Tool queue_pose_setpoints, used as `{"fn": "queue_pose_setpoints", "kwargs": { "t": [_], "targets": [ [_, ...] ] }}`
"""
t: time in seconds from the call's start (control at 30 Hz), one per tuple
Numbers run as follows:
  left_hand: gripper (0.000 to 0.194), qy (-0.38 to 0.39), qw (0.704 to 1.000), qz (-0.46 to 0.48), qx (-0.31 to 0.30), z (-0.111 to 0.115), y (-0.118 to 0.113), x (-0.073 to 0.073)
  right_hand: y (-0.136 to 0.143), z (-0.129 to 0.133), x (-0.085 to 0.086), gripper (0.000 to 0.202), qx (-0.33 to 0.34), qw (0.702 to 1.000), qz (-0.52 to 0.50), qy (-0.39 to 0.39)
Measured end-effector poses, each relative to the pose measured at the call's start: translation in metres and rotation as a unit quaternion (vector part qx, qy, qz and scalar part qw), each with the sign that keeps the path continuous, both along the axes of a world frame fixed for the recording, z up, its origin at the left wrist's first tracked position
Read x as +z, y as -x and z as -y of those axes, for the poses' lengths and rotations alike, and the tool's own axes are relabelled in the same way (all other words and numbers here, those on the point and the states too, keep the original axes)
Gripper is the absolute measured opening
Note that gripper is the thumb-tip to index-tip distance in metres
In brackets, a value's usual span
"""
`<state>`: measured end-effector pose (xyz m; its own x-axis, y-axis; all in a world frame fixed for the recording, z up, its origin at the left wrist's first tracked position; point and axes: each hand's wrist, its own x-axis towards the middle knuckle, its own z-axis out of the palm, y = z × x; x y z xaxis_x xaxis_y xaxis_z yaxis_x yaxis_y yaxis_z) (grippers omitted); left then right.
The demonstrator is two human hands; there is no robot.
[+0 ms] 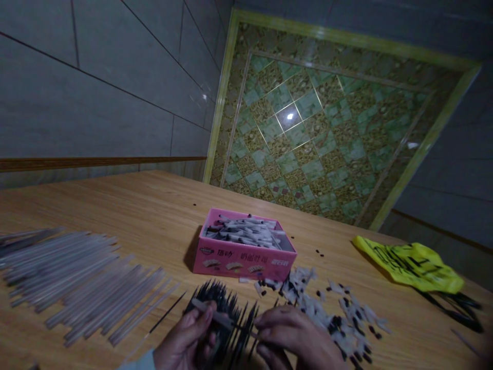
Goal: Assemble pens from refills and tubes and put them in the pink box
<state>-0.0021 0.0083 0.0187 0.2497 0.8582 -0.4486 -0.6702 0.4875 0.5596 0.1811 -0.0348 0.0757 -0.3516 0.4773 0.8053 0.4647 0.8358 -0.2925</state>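
My left hand (188, 334) is closed around a translucent plastic tube (211, 313), held at a slant between thumb and fingers. My right hand (295, 334) pinches the end of a thin dark stick close to the tube's lower right end; where the two meet is blurred. Beneath and behind both hands lies a pile of black pointed sticks (219, 298). Just beyond stands an open pink box (242, 261) filled with whitish tubes with dark ends. One thin dark stick (166, 314) lies apart, left of my left hand.
Many clear tubes (88, 282) are spread at the left of the wooden table (154, 205). Small whitish pieces (304, 288) and black caps (337, 324) are scattered right of the box. A yellow bag (419, 267) lies at the right, with black loops (462, 311) beside it.
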Motion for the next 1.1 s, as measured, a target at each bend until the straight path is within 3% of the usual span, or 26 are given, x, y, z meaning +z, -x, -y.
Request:
{"fn": "queue_pose_setpoints", "kwargs": {
  "t": [0.1,0.23,0.4,0.53,0.63,0.73,0.83,0.97,1.1],
  "targets": [
    [0.039,-0.016,1.0,0.004,-0.022,0.003,-0.001,0.0,0.013,-0.005,-0.008,0.016,-0.03,0.999,-0.035,0.028],
    [0.039,-0.01,0.999,0.018,-0.036,0.002,0.001,-0.003,0.011,-0.008,0.001,0.02,-0.06,0.989,-0.031,0.13],
    [0.033,0.016,0.999,0.045,-0.013,-0.004,0.005,-0.007,-0.034,-0.02,0.016,0.013,-0.214,0.96,-0.044,0.174],
    [0.027,0.019,0.999,0.046,-0.003,-0.006,0.006,-0.009,-0.066,-0.04,-0.004,0.018,-0.288,0.934,0.027,0.21],
    [0.028,0.023,0.999,0.047,-0.003,-0.006,0.005,-0.01,-0.065,-0.049,-0.026,0.026,-0.278,0.932,0.073,0.222],
    [0.029,0.019,0.999,0.043,0.002,-0.006,0.004,-0.01,-0.046,-0.05,-0.044,0.029,-0.241,0.938,0.11,0.223],
    [0.03,0.02,0.999,0.036,0.007,-0.007,0.004,-0.01,-0.027,-0.049,-0.057,0.027,-0.253,0.938,0.122,0.202],
    [0.03,0.016,0.999,0.039,0.004,-0.006,0.004,-0.011,-0.02,-0.051,-0.064,0.028,-0.235,0.939,0.155,0.198],
    [0.03,0.014,0.999,0.034,0.004,-0.005,0.004,-0.01,-0.024,-0.05,-0.06,0.025,-0.207,0.939,0.156,0.224]
  ]
}}
